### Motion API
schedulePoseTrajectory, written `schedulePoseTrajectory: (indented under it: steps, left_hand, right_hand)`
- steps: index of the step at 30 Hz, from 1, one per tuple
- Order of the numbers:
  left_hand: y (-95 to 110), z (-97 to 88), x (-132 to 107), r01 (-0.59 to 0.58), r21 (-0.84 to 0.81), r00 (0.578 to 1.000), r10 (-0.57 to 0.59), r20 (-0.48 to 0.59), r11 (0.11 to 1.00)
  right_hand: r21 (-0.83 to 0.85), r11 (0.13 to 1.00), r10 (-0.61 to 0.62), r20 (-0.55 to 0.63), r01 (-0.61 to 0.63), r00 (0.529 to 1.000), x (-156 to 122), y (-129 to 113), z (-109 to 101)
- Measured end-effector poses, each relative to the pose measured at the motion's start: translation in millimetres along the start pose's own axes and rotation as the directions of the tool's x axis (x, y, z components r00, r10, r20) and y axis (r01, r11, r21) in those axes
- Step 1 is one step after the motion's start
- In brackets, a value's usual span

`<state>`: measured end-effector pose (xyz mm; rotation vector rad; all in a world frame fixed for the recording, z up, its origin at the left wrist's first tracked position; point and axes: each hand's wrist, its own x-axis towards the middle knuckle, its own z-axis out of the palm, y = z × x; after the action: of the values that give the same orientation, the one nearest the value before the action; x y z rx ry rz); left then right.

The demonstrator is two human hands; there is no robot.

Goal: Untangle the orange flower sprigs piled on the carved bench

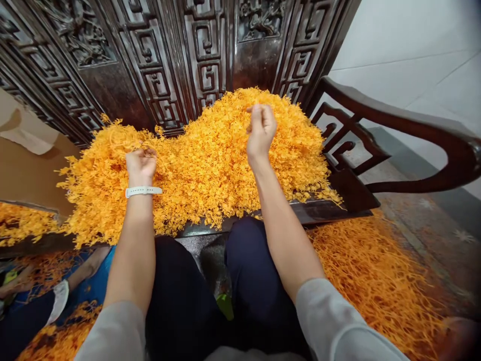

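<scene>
A big heap of small orange plastic sprigs (210,160) covers the seat of a dark carved wooden chair (338,185). My left hand (140,164), with a white band at the wrist, rests closed in the heap's left side, its fingers dug into the sprigs. My right hand (260,129) is raised a little over the heap's upper middle, fingers curled in a pinch. What the pinch holds is too small to make out.
The chair's carved back (169,55) rises behind the heap and its curved armrest (413,125) sweeps right. Loose orange strands (376,286) lie on the floor at right. Another person's arm and blue clothing (78,276) show at lower left. My dark-trousered knees (210,291) are below.
</scene>
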<state>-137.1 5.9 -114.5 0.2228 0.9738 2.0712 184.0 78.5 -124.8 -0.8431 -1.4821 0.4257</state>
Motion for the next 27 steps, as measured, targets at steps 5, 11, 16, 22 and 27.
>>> schedulePoseTrajectory:
  steps: [5,11,16,22,27]
  left_hand:
    - [-9.1,0.7,-6.1,0.001,-0.019,0.993,0.001,0.121,1.0]
    - [-30.9,34.0,-35.0,0.06,0.031,0.911,-0.067,0.407,0.998]
    - [-37.0,40.8,-46.2,0.077,0.147,0.853,-0.142,0.502,0.986]
    - [-42.6,36.2,-33.1,-0.077,0.233,0.931,-0.014,0.365,0.969]
    - [-40.0,42.9,-44.9,0.053,0.145,0.881,-0.115,0.458,0.988]
  right_hand:
    - [-0.212,0.973,0.112,0.057,-0.097,0.992,-23.5,-21.3,19.4]
    - [0.189,0.898,0.3,0.398,-0.398,0.867,-41.3,-60.4,53.9]
    - [0.548,0.415,0.428,0.588,-0.727,0.687,-45.9,-62.3,61.7]
    - [0.655,0.399,0.564,0.377,-0.642,0.735,-39.1,-45.2,54.5]
    - [0.636,0.471,0.524,0.355,-0.611,0.774,-35.8,-39.0,53.3]
